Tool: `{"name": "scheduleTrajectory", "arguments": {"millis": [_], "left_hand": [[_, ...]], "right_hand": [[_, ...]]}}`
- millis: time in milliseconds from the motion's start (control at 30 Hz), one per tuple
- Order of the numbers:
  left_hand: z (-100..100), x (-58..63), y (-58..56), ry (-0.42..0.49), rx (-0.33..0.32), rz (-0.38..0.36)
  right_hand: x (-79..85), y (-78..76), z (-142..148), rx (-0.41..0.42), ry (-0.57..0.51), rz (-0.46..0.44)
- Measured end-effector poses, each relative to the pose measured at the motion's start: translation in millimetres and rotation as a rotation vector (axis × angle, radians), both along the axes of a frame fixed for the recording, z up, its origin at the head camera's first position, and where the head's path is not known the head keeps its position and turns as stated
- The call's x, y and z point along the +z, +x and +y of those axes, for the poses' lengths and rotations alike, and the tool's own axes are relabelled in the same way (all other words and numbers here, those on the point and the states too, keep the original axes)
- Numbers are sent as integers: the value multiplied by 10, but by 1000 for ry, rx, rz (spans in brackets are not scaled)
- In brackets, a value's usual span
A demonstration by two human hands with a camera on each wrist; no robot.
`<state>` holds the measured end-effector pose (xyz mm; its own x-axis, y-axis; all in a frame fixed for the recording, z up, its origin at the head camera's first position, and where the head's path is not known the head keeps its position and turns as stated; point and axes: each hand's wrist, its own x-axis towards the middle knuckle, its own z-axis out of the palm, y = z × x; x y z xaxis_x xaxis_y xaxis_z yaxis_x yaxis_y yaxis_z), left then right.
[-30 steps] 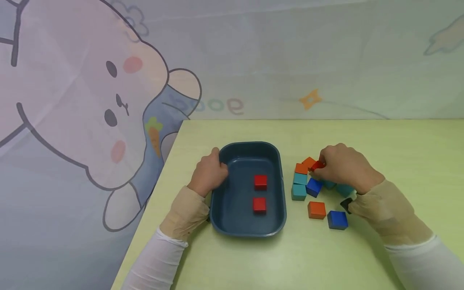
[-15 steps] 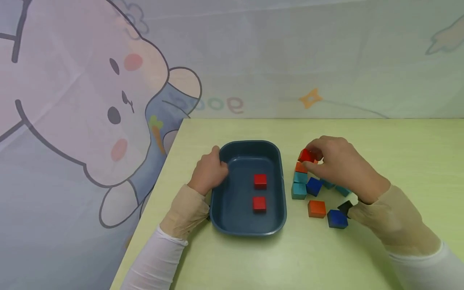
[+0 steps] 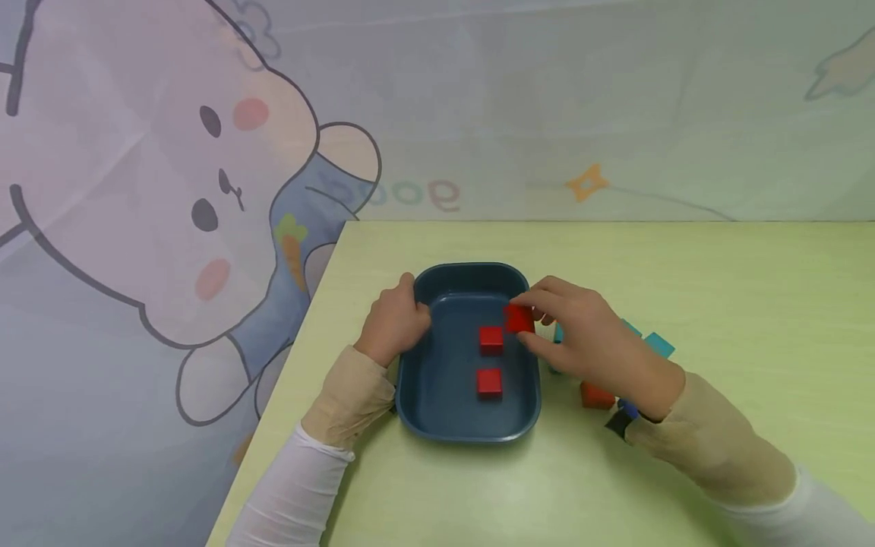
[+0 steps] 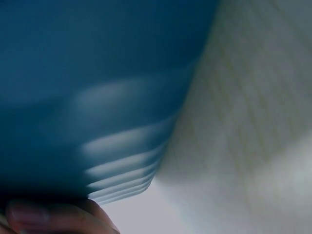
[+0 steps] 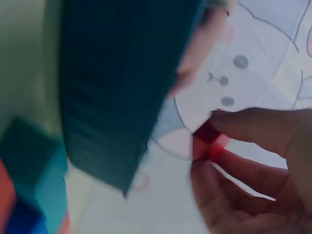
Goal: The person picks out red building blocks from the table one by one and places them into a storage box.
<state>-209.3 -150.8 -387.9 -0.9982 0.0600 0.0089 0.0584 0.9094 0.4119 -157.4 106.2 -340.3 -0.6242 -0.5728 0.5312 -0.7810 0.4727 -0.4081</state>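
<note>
My left hand [image 3: 395,323] grips the left rim of a dark blue tray [image 3: 472,438], thumb over the edge; in the left wrist view its fingers [image 4: 58,218] show under the tray's ribbed side [image 4: 126,136]. Between the thumb and fingers of my right hand [image 3: 588,334] a red cube [image 3: 519,318] is pinched, over the tray's right rim. The right wrist view has that cube [image 5: 208,139] held at the fingertips, beside the tray's outer wall [image 5: 117,87]. Two more red cubes, one [image 3: 491,340] behind the other [image 3: 488,384], lie on the tray floor.
Right of the tray, partly hidden under my right hand, are several loose cubes: an orange one [image 3: 597,395], a blue one [image 3: 627,409] and teal ones such as this teal cube [image 3: 659,345]. A printed cloth [image 3: 478,114] hangs behind the table [image 3: 437,494].
My right hand has lifted the red cube from the group of loose cubes and carried it left to the tray's right rim. My left hand keeps its grip on the tray.
</note>
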Motion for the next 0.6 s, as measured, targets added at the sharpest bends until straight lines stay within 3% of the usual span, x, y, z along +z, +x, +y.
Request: {"name": "scheduleTrajectory", "arguments": {"millis": [133, 267, 400, 600], "left_hand": [[7, 2, -1, -9, 2, 2], [15, -7, -9, -3, 7, -3], [20, -18, -14, 1, 8, -6], [17, -63, -9, 26, 0, -17]], "right_hand": [[-52, 51, -96, 43, -24, -74], [-69, 79, -113, 1, 36, -97], [-62, 74, -62, -36, 92, -67], [-17, 35, 77, -44, 65, 49]]}}
